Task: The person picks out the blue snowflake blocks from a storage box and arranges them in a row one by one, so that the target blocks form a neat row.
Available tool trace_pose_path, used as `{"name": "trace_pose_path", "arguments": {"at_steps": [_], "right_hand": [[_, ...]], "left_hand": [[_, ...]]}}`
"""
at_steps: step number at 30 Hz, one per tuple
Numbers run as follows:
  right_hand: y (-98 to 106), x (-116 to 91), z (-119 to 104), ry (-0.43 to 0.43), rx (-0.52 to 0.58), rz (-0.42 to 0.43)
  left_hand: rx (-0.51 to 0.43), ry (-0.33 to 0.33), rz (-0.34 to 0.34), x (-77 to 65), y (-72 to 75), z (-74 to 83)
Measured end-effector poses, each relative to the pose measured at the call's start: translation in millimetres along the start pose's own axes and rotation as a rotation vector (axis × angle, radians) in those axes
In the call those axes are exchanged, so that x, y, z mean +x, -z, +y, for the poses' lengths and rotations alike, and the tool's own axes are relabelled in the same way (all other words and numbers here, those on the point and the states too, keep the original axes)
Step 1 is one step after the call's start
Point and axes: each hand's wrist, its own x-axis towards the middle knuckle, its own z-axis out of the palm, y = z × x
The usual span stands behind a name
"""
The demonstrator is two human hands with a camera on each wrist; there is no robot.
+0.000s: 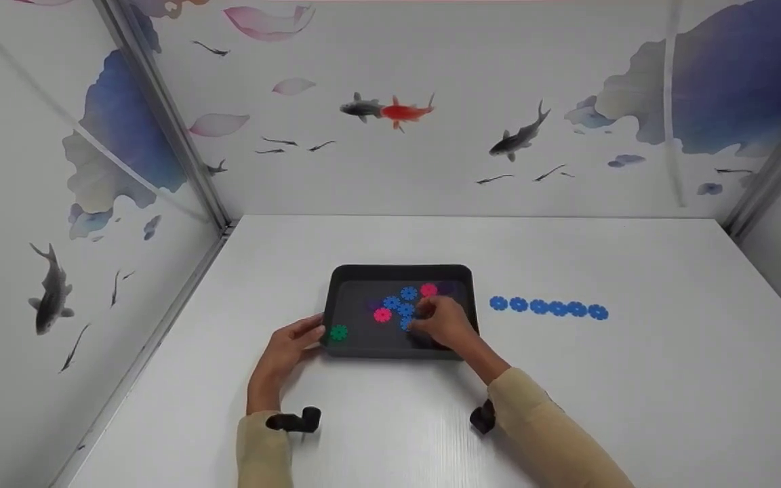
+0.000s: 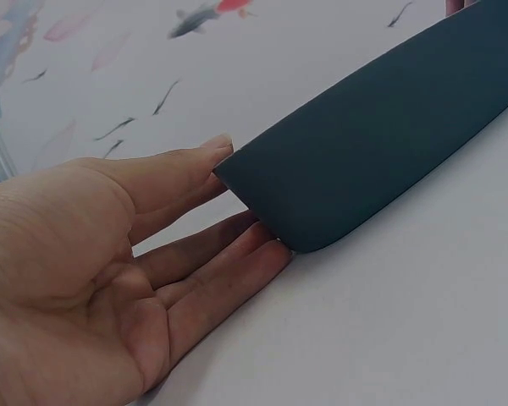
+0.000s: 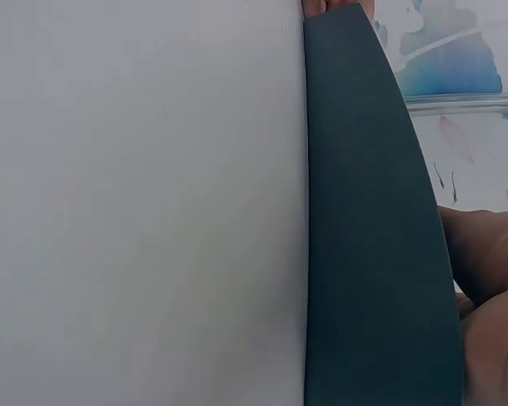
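A dark tray (image 1: 401, 353) lies on the table with several flower-shaped plastic discs in it: blue discs (image 1: 409, 293), pink discs (image 1: 382, 314), a green disc (image 1: 339, 333) and dark purple ones. My left hand (image 2: 110, 262) holds the tray's left side, thumb at the rim and fingers against the lower edge. My right hand (image 1: 446, 321) reaches into the tray, fingers bent, thumb tip at a blue disc (image 1: 405, 324) that it partly covers. Whether it pinches the disc is unclear; in the right wrist view the tray wall (image 3: 372, 220) hides the fingertips.
Right of the tray, several blue discs (image 1: 539, 307) lie in a row on the white table (image 1: 634, 393). Walls printed with fish and petals (image 1: 458, 61) stand behind and at the sides. Each wrist carries a black camera mount (image 1: 295, 421).
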Motion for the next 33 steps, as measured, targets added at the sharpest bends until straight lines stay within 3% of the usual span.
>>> {"name": "trace_pose_path", "arguments": {"at_steps": [21, 33], "right_hand": [[-5.9, 2.0, -2.2, 0.046, -0.070, 0.011], [-8.6, 1.0, -3.9, 0.036, -0.111, -0.027]], "left_hand": [[0.025, 0.000, 0.009, -1.8, -0.7, 2.4], [0.050, -0.003, 0.002, -2.6, -0.1, 2.4]]}}
